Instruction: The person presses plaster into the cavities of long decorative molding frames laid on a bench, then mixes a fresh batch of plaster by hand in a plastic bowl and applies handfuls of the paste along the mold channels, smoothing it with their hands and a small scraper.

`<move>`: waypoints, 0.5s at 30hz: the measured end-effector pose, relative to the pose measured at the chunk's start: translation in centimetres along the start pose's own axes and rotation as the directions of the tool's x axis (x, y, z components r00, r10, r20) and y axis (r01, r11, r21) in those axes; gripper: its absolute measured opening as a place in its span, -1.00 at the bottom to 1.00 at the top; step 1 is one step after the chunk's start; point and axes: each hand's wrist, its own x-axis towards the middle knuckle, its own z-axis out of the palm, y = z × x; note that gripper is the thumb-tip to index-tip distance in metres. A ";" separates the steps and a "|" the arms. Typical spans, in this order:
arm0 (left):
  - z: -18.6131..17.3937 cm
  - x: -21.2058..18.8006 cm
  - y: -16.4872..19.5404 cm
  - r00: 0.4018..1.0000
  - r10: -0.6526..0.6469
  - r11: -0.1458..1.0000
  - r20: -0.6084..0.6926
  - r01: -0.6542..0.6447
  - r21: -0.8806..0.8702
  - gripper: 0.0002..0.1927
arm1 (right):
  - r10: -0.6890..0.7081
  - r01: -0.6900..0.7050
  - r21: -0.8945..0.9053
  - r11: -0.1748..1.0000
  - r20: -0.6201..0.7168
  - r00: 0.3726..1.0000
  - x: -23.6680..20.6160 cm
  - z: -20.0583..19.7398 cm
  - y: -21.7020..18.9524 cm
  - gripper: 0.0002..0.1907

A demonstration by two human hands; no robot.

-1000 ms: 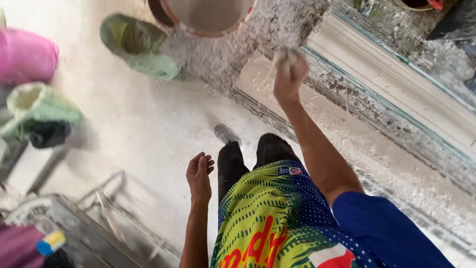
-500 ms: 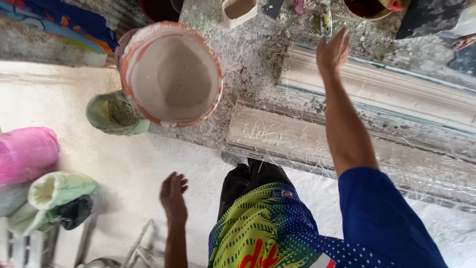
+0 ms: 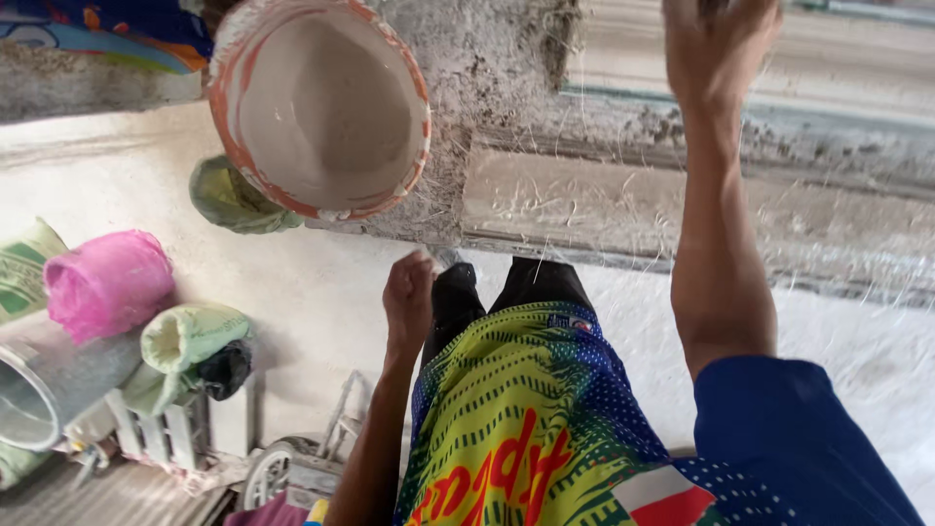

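My right hand (image 3: 719, 44) reaches far forward over the plaster-crusted workbench (image 3: 682, 209), its fingers cut off by the frame's top edge, so what it touches is hidden. My left hand (image 3: 409, 292) hangs by my hip with the fingers curled into a loose fist and nothing in it. An orange-rimmed bucket (image 3: 321, 107) coated with white plaster stands on the bench's left end, closer to my left hand. Long plaster mouldings (image 3: 838, 68) lie along the bench below and beyond my right arm. Loose fibres cling to the bench face.
On the white-dusted floor at left lie a pink sack (image 3: 107, 282), green sacks (image 3: 190, 336) and a metal bucket (image 3: 39, 385). A green bag (image 3: 229, 200) sits under the bench edge. A small wheeled frame (image 3: 292, 463) stands near my left leg.
The view has shifted closer to the bench. My right hand has stretched further forward, up to the frame's top. My left hand has curled from spread fingers into a loose fist.
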 end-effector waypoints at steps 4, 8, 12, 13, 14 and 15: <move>1.4 2.5 3.1 0.930 0.234 0.939 0.284 -0.292 0.184 -0.32 | 0.079 -0.065 -0.061 0.996 0.281 0.956 -10.8 -4.8 -7.3 -0.81; 2.2 3.6 4.7 0.590 0.615 0.651 0.523 -0.754 0.085 -0.27 | 0.247 -0.395 0.266 0.879 0.456 0.855 -20.8 -5.3 -14.6 -0.77; -0.3 2.3 2.8 0.584 0.346 0.682 0.735 -0.694 0.230 -0.71 | 0.562 -0.695 0.534 0.481 0.421 0.712 -29.2 -3.9 -19.0 -0.74; -1.1 1.9 1.9 0.574 0.277 0.680 0.771 -0.684 0.265 -0.74 | 0.578 -0.731 0.582 0.356 0.477 0.662 -31.3 -2.7 -19.9 -0.73; -1.9 1.7 0.9 0.560 0.210 0.676 0.801 -0.675 0.295 -0.77 | 0.581 -0.752 0.618 0.231 0.532 0.616 -33.3 -1.2 -20.7 -0.71; -2.4 1.3 -0.2 0.525 0.206 0.660 0.826 -0.698 0.278 -0.78 | 0.572 -0.765 0.635 0.105 0.591 0.569 -35.2 -0.3 -21.3 -0.69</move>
